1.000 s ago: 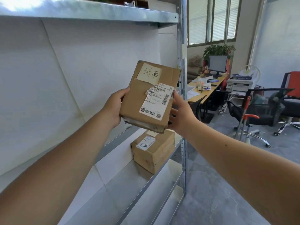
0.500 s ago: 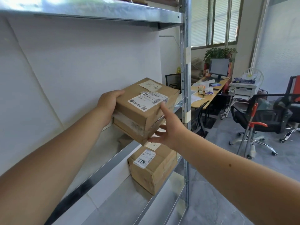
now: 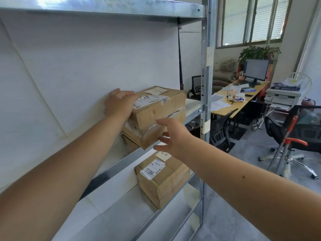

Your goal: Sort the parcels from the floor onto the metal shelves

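A brown cardboard parcel (image 3: 156, 117) with a white shipping label and a yellow note lies on the middle metal shelf (image 3: 192, 112), its near corner over the shelf's front rail. My left hand (image 3: 119, 103) grips its far left top edge. My right hand (image 3: 171, 136) sits at the parcel's near lower corner with fingers spread, touching or just off it. A second brown parcel (image 3: 165, 180), labelled 7786, rests on the shelf below.
A top shelf (image 3: 104, 6) hangs overhead and a steel upright (image 3: 206, 66) stands at the right. Beyond it are a desk (image 3: 232, 101) with a monitor (image 3: 256, 69), a printer (image 3: 283, 96) and office chairs (image 3: 298, 126) on a grey floor.
The parcel was turned from upright to flat, carried toward the rack and set on the middle shelf. My right hand has loosened from its side and now hovers at the near corner.
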The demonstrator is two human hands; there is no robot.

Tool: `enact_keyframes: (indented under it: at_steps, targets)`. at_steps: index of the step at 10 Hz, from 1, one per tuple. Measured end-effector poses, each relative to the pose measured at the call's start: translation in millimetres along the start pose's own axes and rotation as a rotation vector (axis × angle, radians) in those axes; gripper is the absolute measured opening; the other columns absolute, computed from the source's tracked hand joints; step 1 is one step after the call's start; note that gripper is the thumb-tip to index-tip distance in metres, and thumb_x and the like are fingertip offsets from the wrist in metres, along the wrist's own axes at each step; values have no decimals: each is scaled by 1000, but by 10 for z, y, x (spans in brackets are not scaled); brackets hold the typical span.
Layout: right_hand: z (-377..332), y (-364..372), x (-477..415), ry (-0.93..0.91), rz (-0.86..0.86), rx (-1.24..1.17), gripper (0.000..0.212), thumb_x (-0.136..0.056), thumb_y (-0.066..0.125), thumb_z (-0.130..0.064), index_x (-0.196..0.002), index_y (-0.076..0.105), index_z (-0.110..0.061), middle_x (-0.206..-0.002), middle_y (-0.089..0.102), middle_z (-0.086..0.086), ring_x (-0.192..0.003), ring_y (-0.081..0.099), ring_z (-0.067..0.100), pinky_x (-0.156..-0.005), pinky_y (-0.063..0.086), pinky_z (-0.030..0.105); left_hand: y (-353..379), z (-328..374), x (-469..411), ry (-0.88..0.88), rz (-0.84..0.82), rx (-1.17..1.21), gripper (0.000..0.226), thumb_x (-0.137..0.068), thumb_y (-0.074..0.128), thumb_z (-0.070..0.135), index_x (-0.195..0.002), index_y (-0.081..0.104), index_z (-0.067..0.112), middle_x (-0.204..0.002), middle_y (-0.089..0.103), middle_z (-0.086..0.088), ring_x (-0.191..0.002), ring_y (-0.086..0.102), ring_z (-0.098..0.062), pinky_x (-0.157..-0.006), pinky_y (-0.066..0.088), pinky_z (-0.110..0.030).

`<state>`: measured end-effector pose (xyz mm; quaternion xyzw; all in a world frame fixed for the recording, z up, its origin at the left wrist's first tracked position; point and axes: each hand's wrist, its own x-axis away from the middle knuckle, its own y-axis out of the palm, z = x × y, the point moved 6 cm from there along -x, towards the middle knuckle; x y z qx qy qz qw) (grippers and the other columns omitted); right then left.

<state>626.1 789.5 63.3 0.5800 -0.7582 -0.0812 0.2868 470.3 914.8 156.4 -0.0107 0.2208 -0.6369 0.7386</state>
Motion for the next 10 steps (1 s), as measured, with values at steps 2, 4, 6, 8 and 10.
enact_keyframes:
  at_steps: [2, 4, 6, 8, 10]
  targets:
    - [-27, -45, -22, 9, -39, 22, 21, -95, 74, -19, -113, 64, -16, -132, 55, 13, -127, 60, 32, -103, 54, 64, 41, 180, 232, 243, -123, 30, 17, -63, 76, 62, -78, 79, 56, -132, 71, 14, -134, 59, -13, -121, 40, -47]
    - [-60, -52, -23, -21, -78, 127, 37, -90, 77, -20, -125, 65, -16, -141, 56, 11, -127, 57, 29, -101, 55, 53, 99, 161, 377, 329, -201, -154, 21, -68, 85, 51, -85, 75, 46, -114, 74, 19, -92, 65, 0, -92, 52, -29]
    - [-223, -181, 77, -226, -147, 386, 78, -90, 79, -15, -158, 46, -32, -163, 43, 3, -146, 44, 28, -119, 41, 42, 57, 88, 373, 327, -128, -108, 24, -79, 92, 25, -87, 76, 41, -105, 75, 16, -66, 56, 14, -74, 44, -15]
    - [-433, -311, 184, -490, -167, 764, 81, -94, 77, -20, -163, 36, -34, -169, 36, -2, -152, 37, 22, -106, 37, 31, -39, 143, 639, 329, -75, -149, 48, -80, 90, 34, -122, 67, 42, -142, 61, 12, -126, 54, 1, -103, 40, -18]
    - [-456, -405, 255, -665, -234, 1118, 91, -90, 81, -41, -165, 29, -35, -175, 22, -9, -158, 29, 19, -114, 32, 32, -210, 90, 1082, 397, 20, -363, 84, -82, 87, 41, -155, 46, 31, -168, 39, 5, -151, 31, -5, -119, 25, -28]
